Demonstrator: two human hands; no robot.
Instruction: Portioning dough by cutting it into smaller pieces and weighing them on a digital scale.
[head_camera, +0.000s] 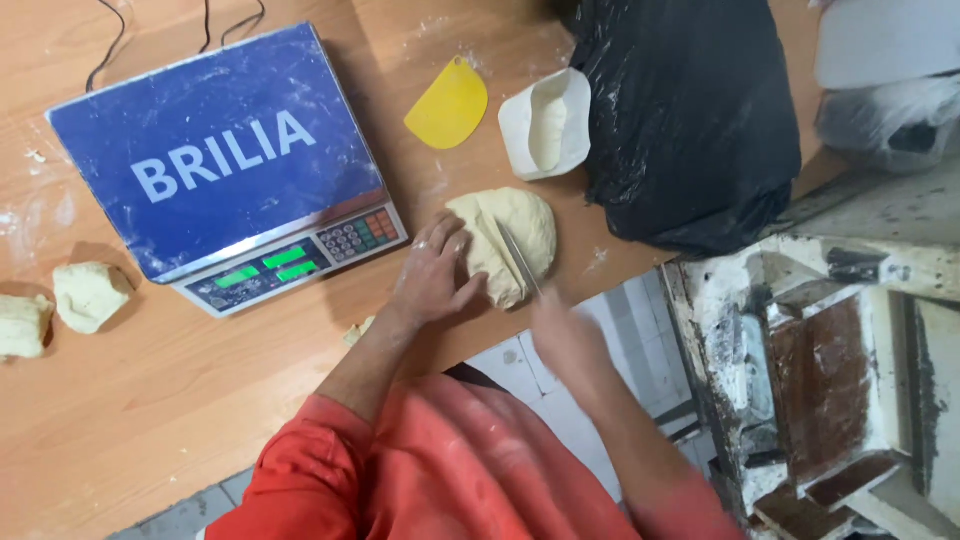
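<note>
1. Two cut dough pieces lie well to the left of both hands on the wooden table, touching nothing but the board
2. A blue-topped weighing scale stands just left of the left hand, its keypad corner near the knuckles but apart from them
3. The left hand is spread wide and relaxed, palm down, its fingers pressed flat on the left flank of the big dough lump, thumb reaching along the near edge; it pins the lump rather than gripping it
4. The dough lump sits directly under and just beyond the left hand's fingertips, between the two hands, with a cut line running through it
5. A knife blade stands in that cut, slanting toward the right hand
6. The right hand is blurred; it appears clenched around the knife's handle, just near-right of the lump, though the fingers cannot be told apart
7. Beyond the hands lie a yellow scraper and a white tub; a black plastic bag rests right of the lump, apart from the right hand
</note>
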